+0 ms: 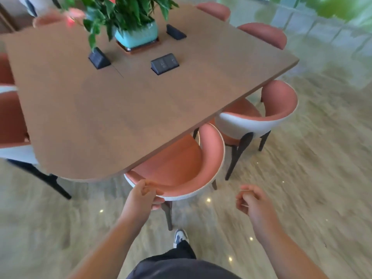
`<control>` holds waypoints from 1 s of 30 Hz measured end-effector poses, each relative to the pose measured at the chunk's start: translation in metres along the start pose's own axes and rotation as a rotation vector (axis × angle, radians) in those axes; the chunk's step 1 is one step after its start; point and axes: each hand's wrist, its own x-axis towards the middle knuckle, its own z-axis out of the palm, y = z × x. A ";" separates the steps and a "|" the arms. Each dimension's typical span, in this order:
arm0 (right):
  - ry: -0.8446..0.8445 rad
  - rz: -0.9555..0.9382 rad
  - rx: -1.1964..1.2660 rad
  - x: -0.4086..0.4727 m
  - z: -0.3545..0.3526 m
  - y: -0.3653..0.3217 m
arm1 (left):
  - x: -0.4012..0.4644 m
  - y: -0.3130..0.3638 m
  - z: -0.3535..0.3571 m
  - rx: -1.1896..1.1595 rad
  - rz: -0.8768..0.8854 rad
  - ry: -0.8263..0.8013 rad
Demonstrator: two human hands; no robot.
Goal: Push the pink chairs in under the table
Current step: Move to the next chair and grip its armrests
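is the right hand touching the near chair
Apart. The head view shows the right hand loosely curled over bare floor, clear of the near chair, whose backrest the left hand grips.

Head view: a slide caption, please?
Left hand grips the nearest pink chair at the table; right hand free.

Table [112,109] hides nearest pink chair's [181,166] seat front.

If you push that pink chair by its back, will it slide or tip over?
The pink chair will probably slide: the floor looks smooth and shiny, and its dark legs are thin. It likely stays upright, as the legs splay outward. The left hand grips the curved backrest alone, so the chair may swivel rather than go straight; the right hand hangs free.
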 end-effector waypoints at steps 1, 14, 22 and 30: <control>-0.014 0.009 -0.017 0.017 0.005 -0.001 | 0.008 -0.003 -0.003 -0.015 -0.010 0.033; -0.129 0.063 -0.281 0.215 0.085 -0.057 | 0.114 -0.064 -0.019 -0.108 -0.412 0.396; -0.255 0.030 -0.525 0.328 0.108 -0.073 | 0.156 -0.066 0.009 0.049 -0.563 0.574; -0.331 0.019 -0.870 0.397 0.142 -0.071 | 0.192 -0.087 0.032 0.047 -0.727 0.653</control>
